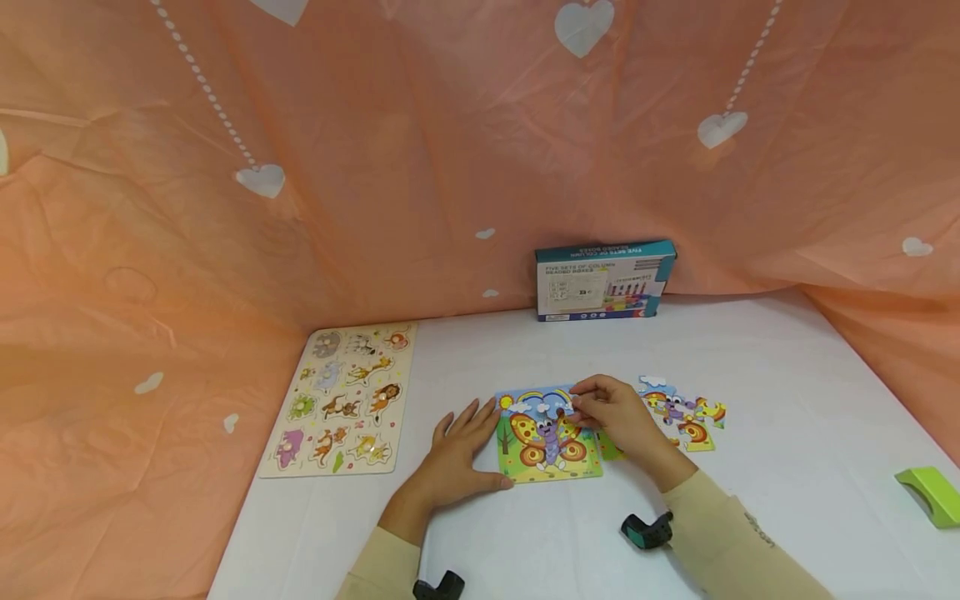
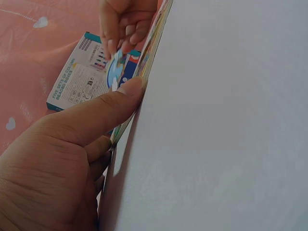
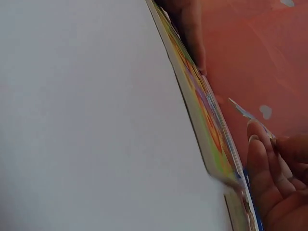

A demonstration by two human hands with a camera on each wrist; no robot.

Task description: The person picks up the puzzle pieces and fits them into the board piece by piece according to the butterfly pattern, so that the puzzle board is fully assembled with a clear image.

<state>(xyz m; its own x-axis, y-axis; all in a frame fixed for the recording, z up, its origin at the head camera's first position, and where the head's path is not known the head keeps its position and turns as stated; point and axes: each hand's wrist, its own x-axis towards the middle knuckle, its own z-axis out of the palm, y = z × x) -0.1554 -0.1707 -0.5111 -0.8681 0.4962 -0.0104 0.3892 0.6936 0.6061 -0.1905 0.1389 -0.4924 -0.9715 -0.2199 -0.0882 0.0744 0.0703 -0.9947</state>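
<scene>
A square butterfly jigsaw puzzle (image 1: 550,450) lies on the white table in front of the person. The left hand (image 1: 459,458) rests along its left side with fingers spread; the thumb touches the lower left corner. Over the puzzle's upper right edge, the right hand (image 1: 613,417) pinches a jigsaw piece, mostly covered by the fingers in the head view. Both wrist views show this piece (image 2: 114,71) tilted up above the board, with blue and white on it (image 3: 244,112). Loose jigsaw pieces (image 1: 696,433) with butterfly parts lie to the right, partly behind the right hand.
A wooden animal peg puzzle (image 1: 348,417) lies on the left of the table. At the back stands a box of beaded columns (image 1: 573,292) against the orange curtain (image 1: 450,167). A green arched block (image 1: 930,496) sits at the right edge.
</scene>
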